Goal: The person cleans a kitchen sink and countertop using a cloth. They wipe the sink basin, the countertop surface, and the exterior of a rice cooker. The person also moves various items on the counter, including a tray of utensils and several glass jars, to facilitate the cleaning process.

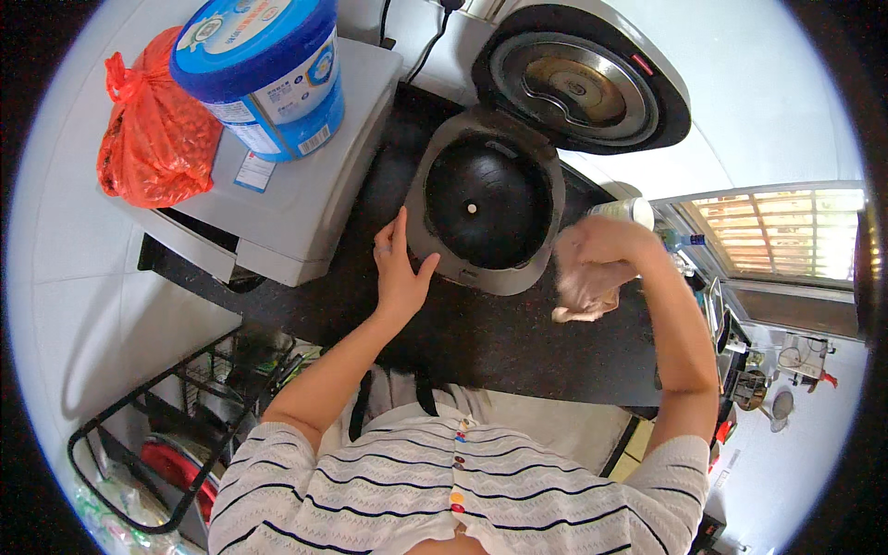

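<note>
A rice cooker (438, 176) stands on the dark countertop with its lid (583, 79) raised toward the back right. Its inside is black and round, with a small pale dot at the centre. My left hand (403, 273) lies against the cooker's front left side, thumb and fingers spread. Beside the cooker's right side, my right hand (601, 248) grips a pale pinkish-brown cloth (592, 303), which hangs below the fingers. This hand is smeared by motion, so I cannot tell whether the cloth touches the cooker.
On the left, a grey boxy appliance (305, 222) carries a blue-and-white tub (287, 102) and a knotted red plastic bag (162, 139). A black wire rack (139, 407) stands below left. A white container (635, 211) sits beyond my right hand, near a window (777, 231).
</note>
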The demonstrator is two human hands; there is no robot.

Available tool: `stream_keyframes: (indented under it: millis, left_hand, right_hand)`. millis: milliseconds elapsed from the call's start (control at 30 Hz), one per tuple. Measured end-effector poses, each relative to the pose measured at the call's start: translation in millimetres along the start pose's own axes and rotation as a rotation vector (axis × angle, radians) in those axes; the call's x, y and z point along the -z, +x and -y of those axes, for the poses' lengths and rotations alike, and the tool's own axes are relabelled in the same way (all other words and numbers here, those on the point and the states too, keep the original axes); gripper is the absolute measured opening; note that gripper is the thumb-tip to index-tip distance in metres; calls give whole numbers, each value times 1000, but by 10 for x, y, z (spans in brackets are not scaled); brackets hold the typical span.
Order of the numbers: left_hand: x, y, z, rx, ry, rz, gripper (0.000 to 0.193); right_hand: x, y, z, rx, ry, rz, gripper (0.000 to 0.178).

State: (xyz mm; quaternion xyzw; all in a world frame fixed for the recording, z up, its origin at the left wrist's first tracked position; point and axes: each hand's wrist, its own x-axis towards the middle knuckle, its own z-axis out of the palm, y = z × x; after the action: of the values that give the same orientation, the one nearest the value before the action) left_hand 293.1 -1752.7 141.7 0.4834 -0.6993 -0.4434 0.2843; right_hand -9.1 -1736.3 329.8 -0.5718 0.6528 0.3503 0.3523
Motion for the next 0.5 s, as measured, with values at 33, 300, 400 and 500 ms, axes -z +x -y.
stream_keyframes:
  millis: [33,300,400,500]
  left_hand:
    - [-19,-23,7,1,-27,-22,92]
    - [-288,-130,74,153,-253,-40,100]
    - [-337,-125,154,135,-258,-32,100]
    - [-257,-124,98,194,-358,-7,101]
  right_hand:
    - [44,-80,-56,-11,154,-153,54]
    - [-127,1133,451,127,-107,-913,38]
    - [-623,1862,376,-24,-395,-816,40]
    - [-965,2006,489,-31,-439,-714,48]
